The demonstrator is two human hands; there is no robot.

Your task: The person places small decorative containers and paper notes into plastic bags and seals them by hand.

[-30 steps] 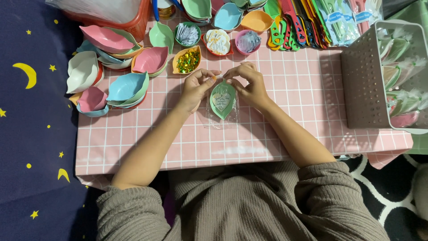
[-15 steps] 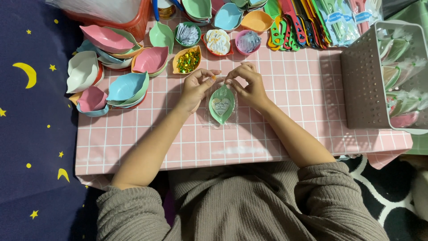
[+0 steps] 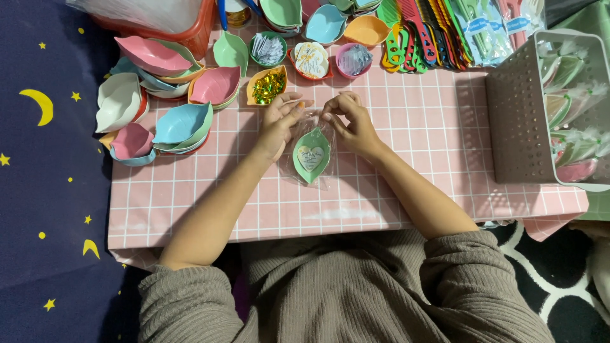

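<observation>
Green leaf-shaped dish (image 3: 311, 154) lies flat on the pink gridded surface (image 3: 413, 127), inside a clear plastic bag (image 3: 309, 121), just below the fingers of both hands. Left hand (image 3: 278, 124) and right hand (image 3: 351, 121) each pinch the bag's open top edge, fingertips drawn together on the film, thumbs facing inward; the exact grip is hard to read, the film being nearly invisible.

Handling, as judged: dish looks light, rigid plastic, not fragile; bag thin, limp, slippery. Best held at the bag's mouth, or the dish by its pointed ends.

A pale heart-shaped label (image 3: 310, 155) sits in the dish's hollow. Beyond the fingers, small bowls hold gold wrapped pieces (image 3: 267, 87), white sachets (image 3: 267, 49) and round printed tags (image 3: 311, 60). Left of the left fingers, stacked leaf dishes (image 3: 181, 124). Far right, a grey perforated basket (image 3: 518, 127) with bagged dishes.
</observation>
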